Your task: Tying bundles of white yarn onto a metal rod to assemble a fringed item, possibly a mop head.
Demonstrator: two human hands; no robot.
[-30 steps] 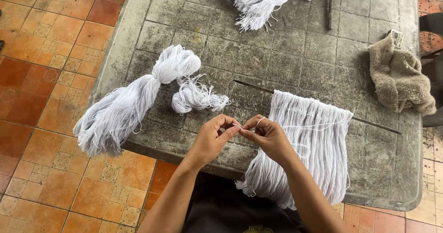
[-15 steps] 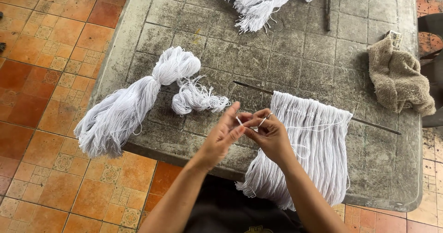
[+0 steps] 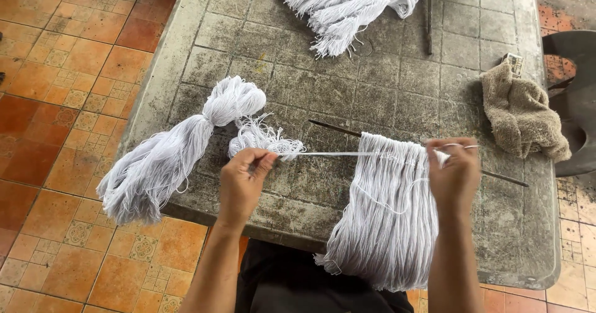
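Strand pulled taut between two hands over the fringe

The left hand (image 3: 242, 179) pinches one end of a white strand (image 3: 347, 154) and the right hand (image 3: 455, 170) clenches the other with a loop round a finger — the strand runs level, left to right, just above the table (image 3: 385, 77), its long axis along the rod (image 3: 335, 128). A wide fringe (image 3: 391, 220) already hangs from that rod over the near edge, so much knotting looks done; bare rod shows at both ends, and a big hank (image 3: 167, 152) and a small tangle (image 3: 261, 138) lie unused beside the left hand — more seems left
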